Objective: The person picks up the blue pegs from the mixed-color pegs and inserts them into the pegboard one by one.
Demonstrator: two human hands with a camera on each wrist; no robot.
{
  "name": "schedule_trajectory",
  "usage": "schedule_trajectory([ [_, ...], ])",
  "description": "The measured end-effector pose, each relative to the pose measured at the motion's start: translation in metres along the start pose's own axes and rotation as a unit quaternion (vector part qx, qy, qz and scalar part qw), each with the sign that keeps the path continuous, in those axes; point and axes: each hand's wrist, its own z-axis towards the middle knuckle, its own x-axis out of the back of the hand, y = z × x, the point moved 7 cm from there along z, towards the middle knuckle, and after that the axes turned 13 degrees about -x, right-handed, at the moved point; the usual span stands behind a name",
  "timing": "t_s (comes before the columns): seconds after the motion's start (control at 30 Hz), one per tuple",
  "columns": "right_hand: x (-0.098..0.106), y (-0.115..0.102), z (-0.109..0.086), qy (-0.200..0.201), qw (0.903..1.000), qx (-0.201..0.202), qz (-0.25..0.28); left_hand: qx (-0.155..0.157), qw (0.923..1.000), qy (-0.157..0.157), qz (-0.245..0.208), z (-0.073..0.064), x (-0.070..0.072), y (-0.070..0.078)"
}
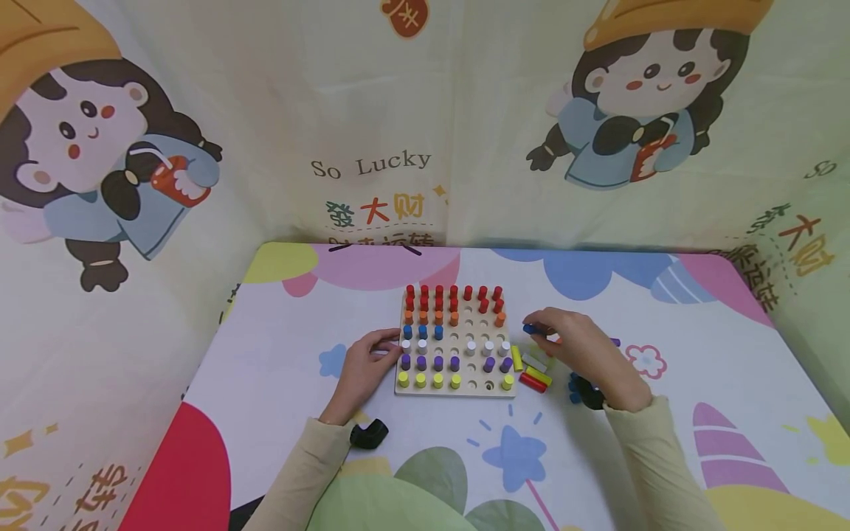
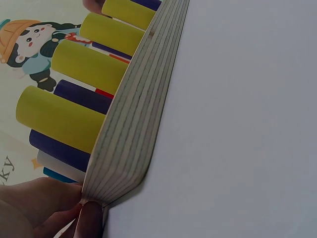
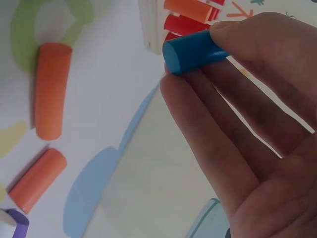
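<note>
A wooden pegboard [image 1: 454, 394] lies on the table with rows of red, orange, blue, white, purple and yellow pegs standing in it. Several holes towards its right side hold no peg. My left hand [image 1: 365, 366] grips the board's left edge; up close, thumb and fingers pinch a corner of the layered wood [image 2: 131, 134] beside the yellow pegs [image 2: 62, 119]. Just right of the board, my right hand [image 1: 578, 346] pinches a blue peg [image 3: 195, 51] between thumb and fingertips, lifted off the table.
Loose pegs lie right of the board, among them a red peg [image 1: 533, 382], a yellow peg [image 1: 517, 358] and a grey-white peg [image 1: 534, 362]. Orange pegs [image 3: 52, 94] lie beneath my right hand. A patterned curtain [image 1: 451, 110] hangs behind the table.
</note>
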Motion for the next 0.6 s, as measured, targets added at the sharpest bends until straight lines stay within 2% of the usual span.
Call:
schedule_trajectory([
  [0.6,-0.009,-0.013,0.007,-0.009,0.9992,-0.012,0.037,-0.005,1.0,0.002,0.0,0.0,0.0,0.001],
])
